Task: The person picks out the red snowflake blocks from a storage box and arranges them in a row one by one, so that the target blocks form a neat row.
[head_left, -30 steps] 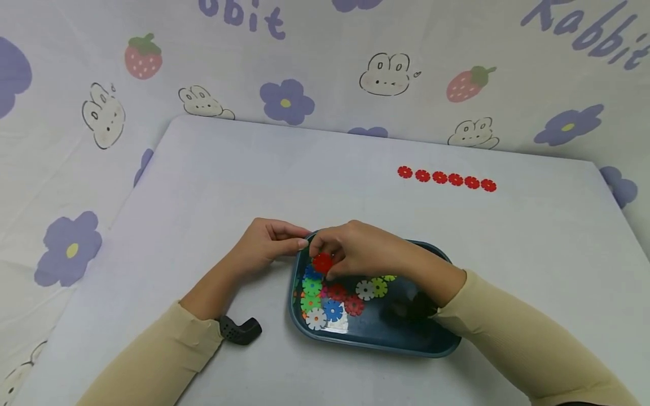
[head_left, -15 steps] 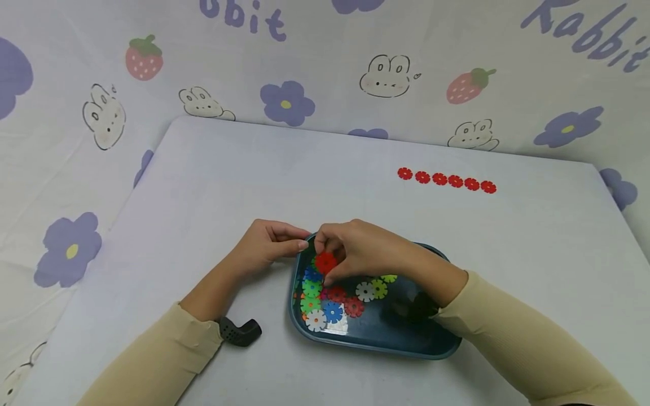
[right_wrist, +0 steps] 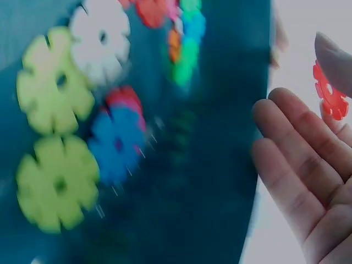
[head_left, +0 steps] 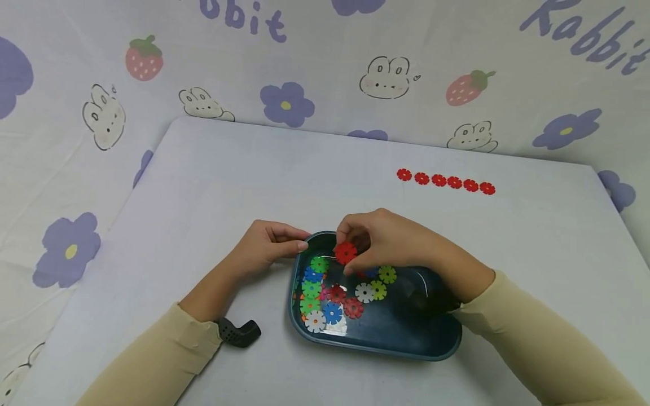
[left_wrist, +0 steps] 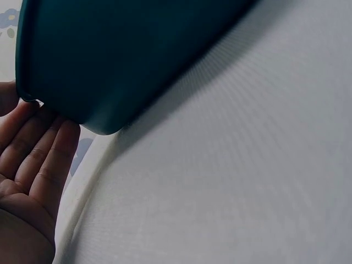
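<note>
My right hand (head_left: 391,239) pinches a red snowflake disc (head_left: 346,253) between thumb and fingers, over the left part of a dark teal tray (head_left: 401,341). In the right wrist view the red snowflake disc (right_wrist: 331,93) shows at the fingertips, while the other fingers stretch out by the tray's edge. My left hand (head_left: 264,245) holds the tray's far left corner. Its thumb lies at the rim and its fingers press the outside wall, as the left wrist view shows. Inside the tray lie green, blue, white, yellow-green and red snowflake discs (head_left: 353,308), mostly toward the left.
Toward the back right of the white table (head_left: 228,163), several red snowflake discs (head_left: 439,180) form a row. A black angled device (head_left: 240,332) sits at the left sleeve cuff. Behind the table hangs a printed cloth (head_left: 325,51) with rabbits, flowers and strawberries.
My right hand has moved right and slightly up with the red snowflake disc, uncovering a green disc at the tray's left. My left hand has stayed on the corner.
</note>
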Demonstrator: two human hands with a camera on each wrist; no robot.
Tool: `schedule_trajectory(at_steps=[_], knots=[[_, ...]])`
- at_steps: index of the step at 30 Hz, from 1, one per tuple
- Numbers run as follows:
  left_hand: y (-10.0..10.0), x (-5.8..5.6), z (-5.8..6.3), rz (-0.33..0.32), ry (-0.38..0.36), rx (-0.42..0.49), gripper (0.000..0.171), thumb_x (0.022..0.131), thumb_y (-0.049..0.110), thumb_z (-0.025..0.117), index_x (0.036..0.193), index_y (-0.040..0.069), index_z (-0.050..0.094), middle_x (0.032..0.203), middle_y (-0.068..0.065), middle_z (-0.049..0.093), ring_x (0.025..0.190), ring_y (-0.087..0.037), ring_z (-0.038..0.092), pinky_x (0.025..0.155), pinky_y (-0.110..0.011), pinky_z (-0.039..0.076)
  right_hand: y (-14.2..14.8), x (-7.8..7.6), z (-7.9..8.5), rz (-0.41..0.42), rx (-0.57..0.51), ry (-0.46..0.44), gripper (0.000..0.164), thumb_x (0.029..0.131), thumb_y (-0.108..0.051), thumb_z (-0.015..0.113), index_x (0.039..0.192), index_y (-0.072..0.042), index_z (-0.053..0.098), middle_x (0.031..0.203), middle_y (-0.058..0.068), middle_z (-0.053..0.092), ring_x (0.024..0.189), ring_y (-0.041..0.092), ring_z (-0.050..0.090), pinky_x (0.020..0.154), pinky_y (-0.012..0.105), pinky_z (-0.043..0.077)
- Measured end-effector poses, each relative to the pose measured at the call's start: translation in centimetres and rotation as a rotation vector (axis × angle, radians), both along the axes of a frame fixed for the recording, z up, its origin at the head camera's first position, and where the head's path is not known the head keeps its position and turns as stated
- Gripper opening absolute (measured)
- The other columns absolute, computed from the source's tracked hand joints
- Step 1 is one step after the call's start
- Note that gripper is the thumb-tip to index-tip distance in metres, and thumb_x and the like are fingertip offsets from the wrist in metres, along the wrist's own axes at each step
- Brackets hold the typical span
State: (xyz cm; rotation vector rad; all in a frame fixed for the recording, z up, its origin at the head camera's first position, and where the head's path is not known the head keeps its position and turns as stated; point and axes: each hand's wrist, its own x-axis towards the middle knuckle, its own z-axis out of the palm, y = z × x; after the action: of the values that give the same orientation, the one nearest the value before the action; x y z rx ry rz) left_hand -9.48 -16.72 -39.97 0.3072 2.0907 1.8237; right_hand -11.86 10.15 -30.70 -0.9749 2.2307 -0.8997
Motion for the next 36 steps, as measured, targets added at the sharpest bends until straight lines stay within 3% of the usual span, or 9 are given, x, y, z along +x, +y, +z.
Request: schedule_trajectory(at_steps=[7,13,15,18,22,27,36], knots=[[0.1,0.1,0.2,0.000,0.004,-0.010,0.027,0.089,0.020,0.074,0.112,0.004,0.074,0.104,-0.010,0.076,0.092,-0.015,0.073,0.082,-0.028,0.058,4.5,-1.6,2.0,-0.179,-0.019,0.143,0.041,0.076,-0.028,0.086,0.111,-0.019,0.066,0.109,-0.005,0.072,0.100,0.013,0.070,0.088,0.037,0.058],[0.1,0.1,0.3,0.004,0.013,-0.013,0.029,0.089,0.021,0.074,0.112,0.004,0.074,0.104,-0.010,0.076,0.093,-0.015,0.073,0.082,-0.028,0.058,10.1,-4.6,2.2,-0.487,-0.017,0.238,0.044,0.082,-0.029,0.082,0.121,-0.015,0.066,0.122,0.004,0.069,0.114,0.023,0.065,0.084,0.018,0.055],[0.0,0.1,0.3,0.007,0.011,-0.017,0.028,0.089,0.021,0.074,0.112,0.004,0.074,0.104,-0.009,0.076,0.093,-0.015,0.072,0.082,-0.028,0.059,12.3,-5.9,1.7,-0.622,0.008,0.224,0.049,0.084,-0.037,0.078,0.126,-0.018,0.064,0.128,0.005,0.066,0.122,0.026,0.060,0.089,0.023,0.055],[0.0,0.1,0.2,0.007,0.003,-0.018,0.029,0.089,0.021,0.074,0.112,0.004,0.074,0.104,-0.009,0.076,0.094,-0.015,0.072,0.083,-0.028,0.058,15.7,-7.9,0.5,-0.815,0.040,0.165,0.057,0.086,-0.049,0.072,0.135,-0.023,0.060,0.140,0.007,0.058,0.134,0.031,0.050,0.101,0.042,0.050],[0.0,0.2,0.1,0.003,0.000,-0.008,0.030,0.089,0.022,0.075,0.113,0.004,0.073,0.105,-0.010,0.075,0.095,-0.017,0.072,0.083,-0.029,0.058,19.4,-9.6,-1.7,-0.994,0.078,0.091,0.066,0.088,-0.056,0.064,0.145,-0.023,0.050,0.153,0.013,0.043,0.144,0.039,0.033,0.108,0.060,0.039],[0.2,0.2,0.1,0.002,0.001,-0.008,0.031,0.089,0.023,0.075,0.113,0.003,0.073,0.105,-0.010,0.075,0.095,-0.018,0.072,0.083,-0.028,0.058,23.0,-10.3,-4.1,-1.088,0.170,0.030,0.073,0.092,-0.057,0.058,0.150,-0.015,0.041,0.161,0.019,0.026,0.149,0.043,0.015,0.110,0.065,0.030],[0.3,0.2,0.2,0.005,0.002,-0.003,0.029,0.089,0.020,0.074,0.112,0.003,0.074,0.105,-0.011,0.075,0.095,-0.019,0.073,0.083,-0.028,0.058,27.1,-10.8,-6.7,-1.127,0.331,-0.061,0.079,0.092,-0.057,0.058,0.154,-0.016,0.032,0.161,0.028,0.010,0.146,0.052,0.008,0.108,0.069,0.029]])
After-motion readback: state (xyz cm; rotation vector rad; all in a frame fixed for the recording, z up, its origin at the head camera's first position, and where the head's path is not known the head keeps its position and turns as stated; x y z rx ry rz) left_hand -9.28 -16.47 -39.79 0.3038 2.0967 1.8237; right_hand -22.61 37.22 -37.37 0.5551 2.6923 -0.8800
